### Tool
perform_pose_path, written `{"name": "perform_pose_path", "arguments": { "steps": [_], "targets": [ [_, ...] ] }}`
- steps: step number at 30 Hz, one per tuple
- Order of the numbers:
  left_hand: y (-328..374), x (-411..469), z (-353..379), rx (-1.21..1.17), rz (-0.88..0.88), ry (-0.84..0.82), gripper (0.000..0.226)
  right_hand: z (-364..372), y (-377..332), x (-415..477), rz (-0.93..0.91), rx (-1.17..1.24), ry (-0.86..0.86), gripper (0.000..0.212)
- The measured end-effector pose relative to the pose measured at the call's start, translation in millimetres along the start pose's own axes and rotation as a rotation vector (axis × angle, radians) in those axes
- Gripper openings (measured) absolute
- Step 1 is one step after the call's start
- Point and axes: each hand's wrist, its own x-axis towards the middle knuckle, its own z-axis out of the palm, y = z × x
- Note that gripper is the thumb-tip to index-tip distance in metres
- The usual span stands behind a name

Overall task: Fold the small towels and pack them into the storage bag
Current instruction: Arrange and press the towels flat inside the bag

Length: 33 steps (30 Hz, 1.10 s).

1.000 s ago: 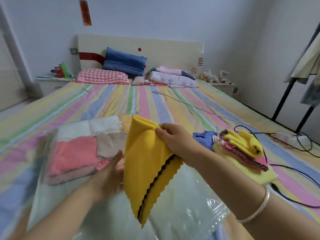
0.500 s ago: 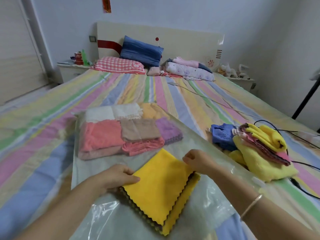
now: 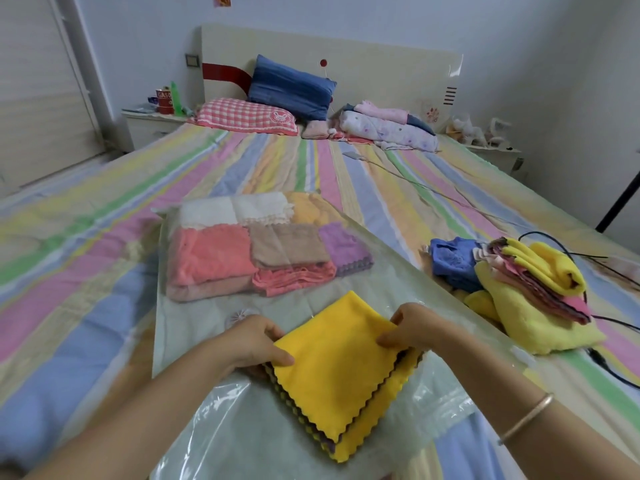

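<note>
In the lower middle of the frame a folded yellow towel (image 3: 339, 372) with wavy edges lies on the clear bag (image 3: 388, 275), turned like a diamond with one corner toward the camera. The left hand (image 3: 256, 344) pinches its left corner, thumb on top and the other fingers under the cloth. The right hand (image 3: 412, 327) grips the right corner with curled fingers; a bangle (image 3: 528, 415) sits on that wrist at the lower right. Whether the towel is inside the bag's mouth or on top of the plastic, I cannot tell. Farther up, at the centre, folded towels (image 3: 242, 251) in white, pink, brown, purple and orange lie side by side inside the bag. At the right, just beside the bag, a loose pile (image 3: 533, 306) of yellow, pink and blue towels rests on the striped bed (image 3: 86, 278), with black cables (image 3: 596, 355) near it. At the top, pillows (image 3: 291, 86) lie against the headboard (image 3: 381, 71).
</note>
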Motion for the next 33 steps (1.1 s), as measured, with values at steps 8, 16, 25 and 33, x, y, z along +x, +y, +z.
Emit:
{"name": "perform_pose_path", "arguments": {
  "steps": [8,16,25,33],
  "targets": [
    [12.0,-6.9,4.7,-0.574,-0.128,-0.159,0.025,61.0,-37.5,-68.7,-0.746,-0.225,0.622,0.039],
    [28.1,-16.0,16.8,-0.471,0.073,-0.175,0.059,80.2,-17.1,-88.9,-0.827,0.365,0.106,0.037],
    [63.6,-6.3,57.3,-0.092,0.163,-0.006,0.09,52.9,32.0,-102.5,-0.611,0.866,-0.231,0.055],
    [122.2,-24.2,94.3,-0.419,0.18,-0.165,0.019,25.7,88.1,-94.9,-0.347,1.058,0.124,0.08]
  ]
}}
